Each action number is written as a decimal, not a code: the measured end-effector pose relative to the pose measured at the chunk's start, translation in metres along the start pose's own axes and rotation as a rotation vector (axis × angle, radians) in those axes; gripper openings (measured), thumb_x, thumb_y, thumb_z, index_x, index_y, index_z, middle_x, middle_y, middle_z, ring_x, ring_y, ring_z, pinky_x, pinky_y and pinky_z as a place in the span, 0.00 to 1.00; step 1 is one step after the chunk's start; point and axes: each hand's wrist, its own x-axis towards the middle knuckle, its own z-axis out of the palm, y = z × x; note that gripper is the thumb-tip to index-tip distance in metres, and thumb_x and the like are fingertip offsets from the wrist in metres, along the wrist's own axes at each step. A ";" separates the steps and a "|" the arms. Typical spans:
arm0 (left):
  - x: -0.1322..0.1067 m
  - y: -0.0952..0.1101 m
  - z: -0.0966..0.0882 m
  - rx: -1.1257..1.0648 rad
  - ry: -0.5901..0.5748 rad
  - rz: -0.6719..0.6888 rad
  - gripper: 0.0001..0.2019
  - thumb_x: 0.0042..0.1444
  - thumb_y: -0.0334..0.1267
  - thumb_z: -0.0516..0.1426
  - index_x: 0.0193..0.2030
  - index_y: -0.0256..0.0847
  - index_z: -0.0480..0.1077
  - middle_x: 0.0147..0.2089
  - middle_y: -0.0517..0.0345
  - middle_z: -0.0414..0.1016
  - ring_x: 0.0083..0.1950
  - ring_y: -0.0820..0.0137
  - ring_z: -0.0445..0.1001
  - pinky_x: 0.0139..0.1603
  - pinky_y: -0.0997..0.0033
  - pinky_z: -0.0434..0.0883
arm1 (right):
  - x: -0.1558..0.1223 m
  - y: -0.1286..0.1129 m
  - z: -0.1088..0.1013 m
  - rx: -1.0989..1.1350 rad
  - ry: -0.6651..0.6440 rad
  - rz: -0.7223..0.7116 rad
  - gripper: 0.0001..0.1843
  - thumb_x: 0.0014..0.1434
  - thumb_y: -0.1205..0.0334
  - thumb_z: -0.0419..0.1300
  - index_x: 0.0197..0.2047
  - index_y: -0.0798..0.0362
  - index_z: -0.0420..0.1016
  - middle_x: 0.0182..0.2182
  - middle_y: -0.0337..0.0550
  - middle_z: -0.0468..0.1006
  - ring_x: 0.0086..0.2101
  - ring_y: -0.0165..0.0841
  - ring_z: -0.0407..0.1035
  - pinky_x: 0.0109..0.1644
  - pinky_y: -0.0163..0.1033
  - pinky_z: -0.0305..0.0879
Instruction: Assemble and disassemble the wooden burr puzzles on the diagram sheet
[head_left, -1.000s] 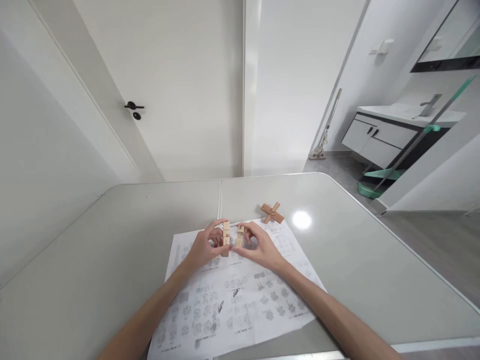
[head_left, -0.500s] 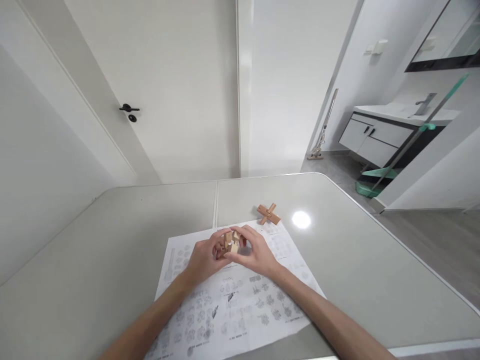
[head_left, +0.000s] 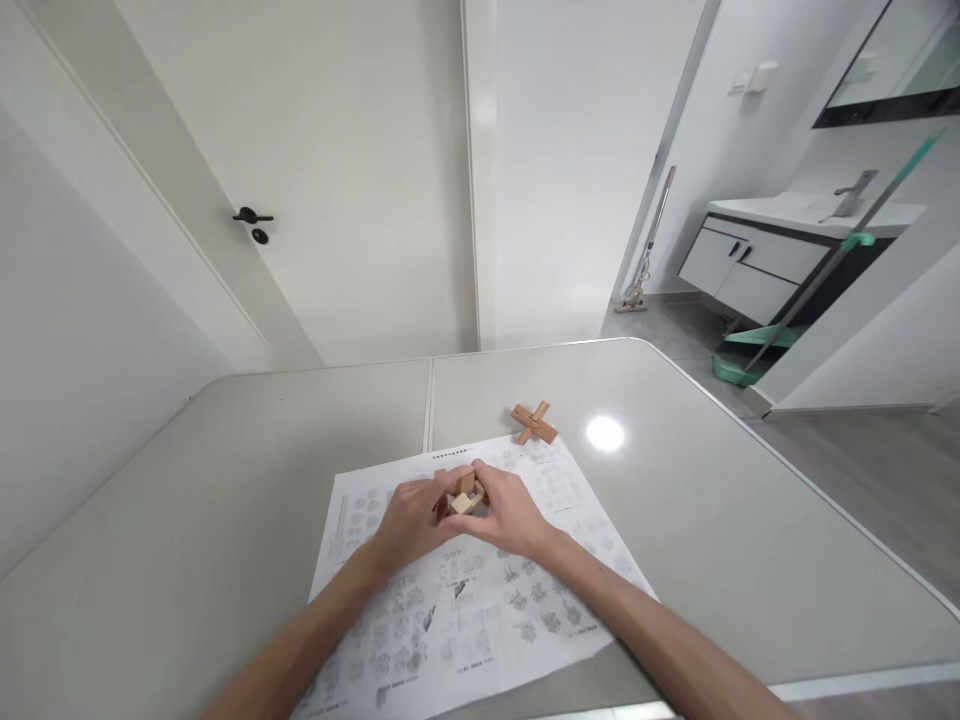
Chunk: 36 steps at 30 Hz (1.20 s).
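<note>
Both hands meet over a printed instruction sheet point(head_left: 480, 610) on a grey table point(head_left: 225, 480). My left hand point(head_left: 409, 520) and my right hand point(head_left: 510, 512) pinch small light wooden puzzle pieces point(head_left: 465, 494) between their fingertips, pressed together into one cluster. The fingers of both hands are curled round the pieces and hide most of them. A finished wooden cross-shaped puzzle point(head_left: 534, 423) lies on the table just beyond the sheet's far right corner, apart from both hands.
A seam runs down the table's middle. A white door with a black handle point(head_left: 251, 217) stands behind the table. At right an open doorway shows a bathroom vanity point(head_left: 757, 260), a mop point(head_left: 649, 250) and a green broom with dustpan point(head_left: 757, 345).
The two hands came together, joining the separate wooden pieces into one cluster, and drew slightly nearer to me over the sheet. The camera shifted a little.
</note>
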 end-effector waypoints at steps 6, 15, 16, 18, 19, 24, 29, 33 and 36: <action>0.000 0.002 -0.005 -0.167 -0.025 -0.218 0.29 0.56 0.45 0.66 0.62 0.48 0.64 0.33 0.65 0.76 0.25 0.76 0.68 0.30 0.77 0.70 | 0.000 0.001 -0.007 0.231 -0.122 0.024 0.13 0.66 0.53 0.59 0.51 0.46 0.67 0.36 0.39 0.81 0.35 0.38 0.75 0.37 0.39 0.67; 0.002 0.008 -0.010 -0.348 -0.082 -0.351 0.32 0.51 0.46 0.69 0.62 0.47 0.65 0.33 0.63 0.76 0.31 0.72 0.72 0.34 0.74 0.71 | 0.002 0.007 -0.007 0.480 -0.150 0.039 0.17 0.68 0.49 0.56 0.54 0.49 0.72 0.32 0.38 0.78 0.30 0.33 0.71 0.34 0.37 0.66; 0.002 0.009 -0.010 -0.359 -0.093 -0.360 0.32 0.51 0.46 0.69 0.62 0.47 0.65 0.32 0.65 0.75 0.30 0.73 0.71 0.33 0.74 0.70 | 0.002 0.007 -0.006 0.500 -0.151 0.063 0.17 0.68 0.47 0.55 0.52 0.49 0.72 0.28 0.36 0.75 0.26 0.31 0.68 0.31 0.36 0.64; 0.003 0.012 -0.010 -0.386 -0.110 -0.387 0.32 0.51 0.45 0.69 0.61 0.47 0.66 0.27 0.68 0.71 0.26 0.74 0.68 0.30 0.76 0.69 | 0.002 0.008 -0.004 0.528 -0.148 0.107 0.20 0.68 0.43 0.54 0.50 0.50 0.72 0.21 0.32 0.68 0.20 0.29 0.60 0.25 0.34 0.57; 0.003 0.014 -0.010 -0.403 -0.115 -0.400 0.32 0.50 0.45 0.69 0.61 0.47 0.67 0.25 0.70 0.69 0.24 0.75 0.67 0.29 0.76 0.68 | 0.001 0.008 -0.003 0.527 -0.135 0.116 0.21 0.68 0.41 0.54 0.48 0.50 0.73 0.20 0.31 0.67 0.20 0.29 0.59 0.25 0.34 0.56; 0.006 0.022 -0.011 -0.519 -0.114 -0.433 0.30 0.50 0.44 0.69 0.60 0.45 0.67 0.21 0.73 0.63 0.23 0.75 0.65 0.29 0.75 0.68 | 0.000 0.008 -0.001 0.467 -0.030 0.078 0.21 0.65 0.41 0.57 0.39 0.52 0.73 0.27 0.36 0.73 0.26 0.30 0.63 0.30 0.35 0.59; 0.005 0.027 -0.011 -0.605 -0.106 -0.466 0.32 0.49 0.45 0.69 0.60 0.44 0.68 0.21 0.72 0.63 0.23 0.75 0.64 0.28 0.75 0.67 | -0.001 0.009 0.002 0.594 -0.091 0.145 0.20 0.64 0.40 0.58 0.37 0.51 0.70 0.18 0.30 0.63 0.19 0.27 0.55 0.24 0.34 0.52; 0.001 0.026 -0.012 -0.645 -0.099 -0.495 0.32 0.49 0.44 0.69 0.61 0.43 0.68 0.22 0.71 0.64 0.23 0.75 0.64 0.28 0.75 0.66 | -0.001 0.009 0.001 0.669 -0.154 0.147 0.22 0.65 0.39 0.58 0.39 0.52 0.70 0.18 0.30 0.64 0.19 0.27 0.56 0.26 0.34 0.53; -0.002 0.022 -0.014 -0.662 -0.079 -0.502 0.32 0.50 0.44 0.69 0.61 0.43 0.67 0.22 0.70 0.65 0.24 0.74 0.64 0.28 0.74 0.65 | -0.001 0.008 0.000 0.700 -0.179 0.131 0.23 0.66 0.39 0.57 0.43 0.52 0.71 0.19 0.31 0.65 0.20 0.27 0.56 0.28 0.35 0.54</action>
